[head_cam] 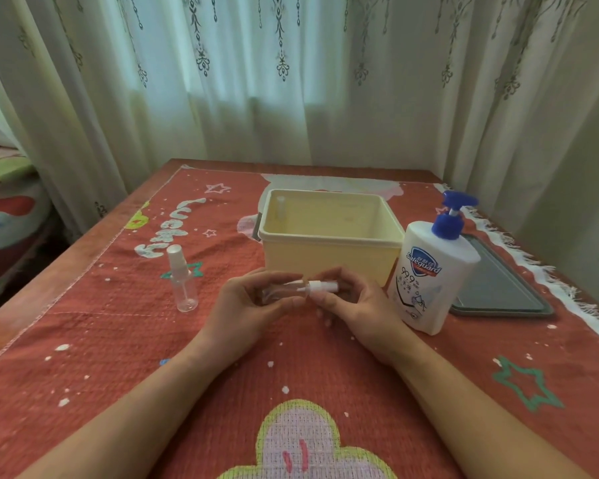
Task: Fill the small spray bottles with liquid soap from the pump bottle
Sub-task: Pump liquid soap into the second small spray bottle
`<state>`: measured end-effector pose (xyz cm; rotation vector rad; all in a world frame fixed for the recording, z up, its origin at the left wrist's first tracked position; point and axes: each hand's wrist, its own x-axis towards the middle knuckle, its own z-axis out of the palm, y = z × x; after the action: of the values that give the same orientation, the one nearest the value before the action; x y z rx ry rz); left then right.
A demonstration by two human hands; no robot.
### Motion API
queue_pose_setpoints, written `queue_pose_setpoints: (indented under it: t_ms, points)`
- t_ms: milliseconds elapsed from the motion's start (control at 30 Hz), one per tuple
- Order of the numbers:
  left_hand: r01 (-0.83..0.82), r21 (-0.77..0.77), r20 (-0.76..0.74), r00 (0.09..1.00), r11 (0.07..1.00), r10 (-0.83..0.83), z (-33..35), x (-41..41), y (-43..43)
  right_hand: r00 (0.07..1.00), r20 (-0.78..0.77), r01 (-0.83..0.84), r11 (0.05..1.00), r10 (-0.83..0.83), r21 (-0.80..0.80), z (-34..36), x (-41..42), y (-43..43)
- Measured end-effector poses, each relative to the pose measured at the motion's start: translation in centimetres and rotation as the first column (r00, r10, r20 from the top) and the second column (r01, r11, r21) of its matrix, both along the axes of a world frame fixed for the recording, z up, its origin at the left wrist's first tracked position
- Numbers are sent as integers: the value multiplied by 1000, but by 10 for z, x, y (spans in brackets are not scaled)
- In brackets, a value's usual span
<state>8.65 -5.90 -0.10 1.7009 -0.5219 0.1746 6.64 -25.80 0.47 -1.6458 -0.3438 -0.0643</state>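
From the head cam, your left hand (242,302) is wrapped round the clear body of a small spray bottle (281,291) lying sideways. Your right hand (355,305) pinches its white spray head (320,286). You're holding it just in front of the yellow tub (329,254). A second spray bottle (182,281) stands upright off to the left, and the pump bottle (433,271) sits right beside the tub, with a dark tray (498,285) behind it. It's all on a red cloth (118,340) with stars and a flower, and pale patterned curtains (291,81) hang behind the table.
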Motion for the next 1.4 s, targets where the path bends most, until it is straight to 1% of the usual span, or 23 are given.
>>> queue_pose_setpoints:
  t_ms: [100, 200, 267, 400, 500, 667, 800, 900, 1067, 1167, 1300, 1400]
  points:
    - [5, -9, -4, 1000, 1000, -5, 0, 0, -1, 1000, 7, -3, 1000, 3, 0, 2, -2, 2]
    - [0, -14, -15, 1000, 1000, 0, 0, 0, -1, 997, -76, 38, 998, -34, 52, 2, 0, 4]
    - [0, -1, -13, 1000, 1000, 0, -1, 0, -1, 994, -91, 58, 998, -55, 33, -2, 3, 4]
    - [-1, 13, 4, 1000, 1000, 0, -1, 0, 0, 998, -41, 50, 999, -51, -16, -4, 2, 0]
    - [-3, 17, 13, 1000, 1000, 3, 0, -1, 0, 1000, -5, 30, 1000, -30, 2, -4, 1, -1]
    - [-8, 18, 8, 1000, 1000, 8, 1, -1, 0, 995, -67, 79, 996, -77, 37, -5, 4, 4]
    - [-14, 28, 17, 1000, 1000, 13, 1, -1, 0, 998, -26, 63, 998, -64, -29, -6, 3, 1]
    - [-14, 31, 12, 1000, 999, 14, 2, -1, 0, 1000, -2, 16, 1000, -16, -7, -2, -1, 0]
    - [-1, 30, -13, 1000, 1000, 1, 0, -1, 0, 995, -84, 59, 998, -58, 19, -3, 2, 3]
    - [-3, 33, -20, 1000, 999, 4, 0, -1, 1, 997, -45, 53, 998, -55, -33, -3, 1, 0]
    - [14, 30, -39, 999, 999, -13, -1, -1, 0, 1000, -18, 4, 999, -5, -45, 4, -4, 0]
    - [46, -6, -67, 997, 999, -47, -3, -1, 0, 995, -71, 61, 998, -63, -27, 5, -4, 3]
